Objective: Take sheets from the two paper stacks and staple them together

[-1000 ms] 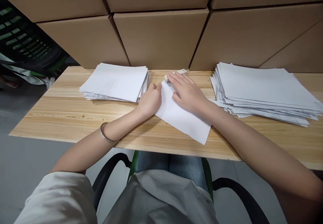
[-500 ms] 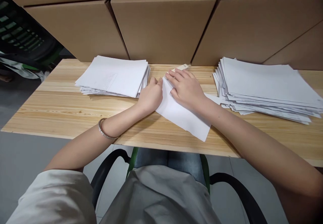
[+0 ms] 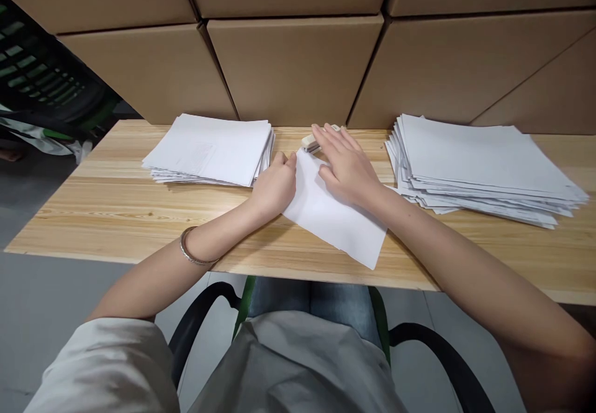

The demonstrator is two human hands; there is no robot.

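White paper sheets [image 3: 335, 214] lie at a slant on the table in front of me. My left hand [image 3: 275, 184] is closed, thumb and fingers pinching their upper left edge. Fingers stretched out, my right hand [image 3: 347, 164] is spread over the upper part of the paper. Its fingertips reach over a cream-coloured stapler [image 3: 311, 143] at the top corner of the sheets. Part of the stapler is hidden under those fingers, so I cannot tell whether they touch it.
A stack of white paper [image 3: 214, 146] lies to the left, with a larger, uneven stack [image 3: 475, 158] to the right. Cardboard boxes [image 3: 293, 71] form a wall along the back of the wooden table [image 3: 116, 214]. A dark basket [image 3: 37, 71] stands beyond the table's left end.
My right hand's fingers have lifted and spread, so more of the stapler shows. My left hand keeps its pinch on the paper. The whole view has shifted slightly.
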